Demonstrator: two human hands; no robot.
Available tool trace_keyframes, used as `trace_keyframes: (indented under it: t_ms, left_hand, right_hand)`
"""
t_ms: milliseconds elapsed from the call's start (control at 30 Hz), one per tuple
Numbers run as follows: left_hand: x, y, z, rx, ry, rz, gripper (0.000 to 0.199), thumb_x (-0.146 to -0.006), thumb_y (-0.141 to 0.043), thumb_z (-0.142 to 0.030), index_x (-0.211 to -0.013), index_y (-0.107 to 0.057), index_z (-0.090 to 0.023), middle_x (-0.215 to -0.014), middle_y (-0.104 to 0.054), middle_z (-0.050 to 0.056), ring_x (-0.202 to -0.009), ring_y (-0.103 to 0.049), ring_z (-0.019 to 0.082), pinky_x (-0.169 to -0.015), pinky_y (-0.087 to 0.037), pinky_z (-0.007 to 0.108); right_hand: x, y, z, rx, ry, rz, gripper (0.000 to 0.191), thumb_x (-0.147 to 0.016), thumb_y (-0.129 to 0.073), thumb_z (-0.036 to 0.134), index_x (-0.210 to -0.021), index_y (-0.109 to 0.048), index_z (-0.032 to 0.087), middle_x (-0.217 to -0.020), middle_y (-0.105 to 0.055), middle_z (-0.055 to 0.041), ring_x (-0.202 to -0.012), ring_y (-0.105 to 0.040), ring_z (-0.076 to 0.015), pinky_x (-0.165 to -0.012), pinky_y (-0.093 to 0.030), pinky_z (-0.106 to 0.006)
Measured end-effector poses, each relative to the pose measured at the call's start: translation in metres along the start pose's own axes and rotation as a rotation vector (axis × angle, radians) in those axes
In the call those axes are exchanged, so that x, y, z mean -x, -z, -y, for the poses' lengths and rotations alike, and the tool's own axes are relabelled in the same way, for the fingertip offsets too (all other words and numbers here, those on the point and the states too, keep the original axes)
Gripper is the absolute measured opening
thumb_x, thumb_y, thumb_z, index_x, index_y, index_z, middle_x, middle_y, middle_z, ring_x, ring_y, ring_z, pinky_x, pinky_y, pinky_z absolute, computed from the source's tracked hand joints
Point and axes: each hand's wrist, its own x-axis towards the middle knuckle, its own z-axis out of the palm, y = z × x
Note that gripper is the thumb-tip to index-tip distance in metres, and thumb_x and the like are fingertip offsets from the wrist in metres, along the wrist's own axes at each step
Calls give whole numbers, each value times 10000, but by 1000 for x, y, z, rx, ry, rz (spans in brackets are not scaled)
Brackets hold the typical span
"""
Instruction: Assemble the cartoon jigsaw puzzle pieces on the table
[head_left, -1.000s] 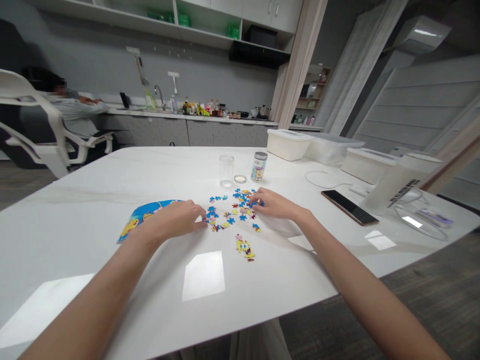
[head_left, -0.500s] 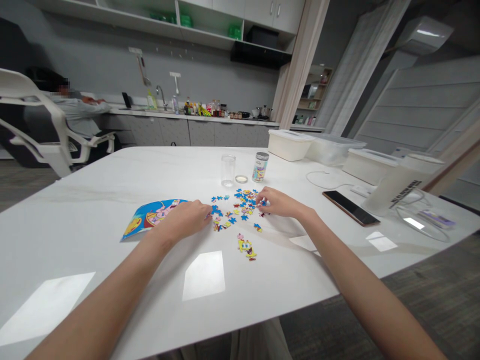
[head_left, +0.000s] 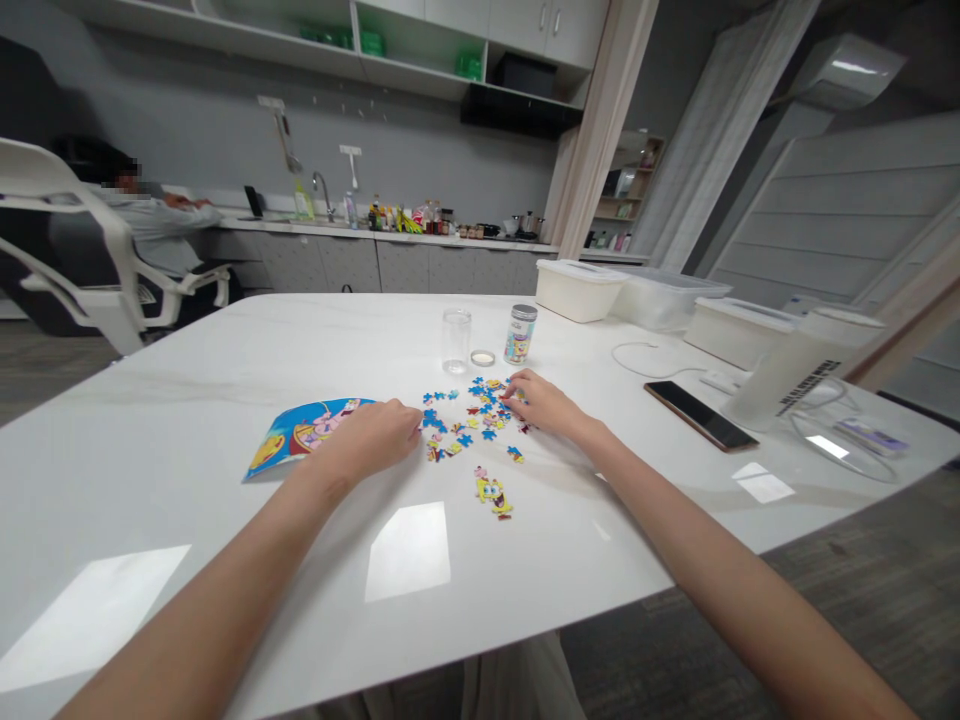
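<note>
A joined yellow puzzle section [head_left: 492, 492] lies nearest on the white table [head_left: 540, 570] — beyond it the left hand [head_left: 384, 437], fingers curled in, and right hand [head_left: 543, 403], fingers loosely bent, reach the loose pieces [head_left: 466, 440], any hold unclear — then a clear jar [head_left: 455, 345] and printed canister [head_left: 519, 338]

Puzzle pieces [head_left: 465, 440] lie on the table [head_left: 525, 580] between picture sheet [head_left: 301, 428] and phone [head_left: 701, 415].
</note>
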Motion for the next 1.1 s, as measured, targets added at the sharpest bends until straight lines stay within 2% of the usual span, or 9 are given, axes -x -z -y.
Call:
trace_keyframes:
  t_ms: [100, 367, 533, 700, 767, 867, 967, 1033, 1100]
  left_hand:
    - [0, 2, -2, 3, -4, 4, 356, -867, -339, -222, -937, -683, -163, -858, -697, 150, -792, -678, 253, -697, -487, 344]
    - [3, 7, -8, -20, -25, 9, 347, -895, -329, -245, -912, -665, -162, -827, -689, 136, -802, -677, 250, -689, -488, 333]
    - [2, 5, -6, -16, -28, -10, 339, -896, -333, -245, -937, -657, -154, -823, -684, 141, -788, -672, 260, -678, -480, 342]
    - [3, 8, -7, 184, -54, -43, 305, -886, -419, -329, -1002, -670, -200, -803, -679, 93, -775, -642, 226, -698, -457, 316]
    - [4, 11, -11, 339, -151, -37, 294, -876, -455, -358, -1011, -682, -229, -761, -671, 51, -747, -622, 190, -685, -440, 277]
    - [6, 14, -17, 504, -353, 33, 287, -854, -516, -378, -1026, -705, -247, -690, -642, 5, -651, -569, 136, -661, -412, 239]
    - [7, 16, -23, 550, -466, 94, 307, -833, -568, -357, -1082, -713, -251, -607, -575, -25, -555, -485, 100, -627, -385, 222]
    - [7, 16, -26, 559, -492, 117, 311, -829, -582, -344, -1093, -716, -249, -563, -516, -41, -517, -439, 86, -597, -366, 212]
    - [7, 16, -27, 566, -504, 134, 305, -827, -589, -337, -1089, -720, -251, -534, -462, -55, -492, -408, 77, -575, -352, 206]
  right_hand:
    - [-1, 0, 1, -24, -48, -31, 167, -887, -549, 271, -934, -676, 173, -1143, -585, -95, -990, -598, -190, -923, -432, -297]
    - [-7, -8, 2, -62, -82, -51, 193, -864, -557, 269, -961, -671, 147, -1087, -612, -116, -987, -588, -203, -903, -424, -294]
    - [-6, -7, 1, -128, -119, -84, 130, -817, -606, 226, -924, -623, 153, -1035, -617, -82, -957, -589, -185, -846, -437, -280]
    - [-4, 3, 5, -328, -109, -126, 69, -806, -607, 229, -820, -616, 163, -920, -645, -59, -834, -606, -164, -753, -455, -276]
    - [-2, 10, 11, -503, -44, -32, 102, -804, -613, 256, -834, -618, 159, -811, -658, -42, -746, -603, -153, -683, -459, -268]
    - [6, 22, 24, -745, 136, 308, 193, -779, -655, 328, -874, -646, 161, -832, -686, -39, -728, -609, -140, -644, -461, -257]
    - [14, 30, 34, -773, 227, 562, 179, -790, -640, 314, -875, -680, 161, -827, -695, -32, -729, -613, -127, -641, -461, -246]
    - [17, 32, 38, -725, 238, 634, 161, -789, -638, 284, -871, -691, 156, -806, -697, -29, -710, -610, -119, -626, -456, -236]
    - [18, 33, 40, -667, 238, 645, 154, -781, -645, 268, -868, -697, 152, -791, -700, -29, -696, -611, -115, -614, -453, -228]
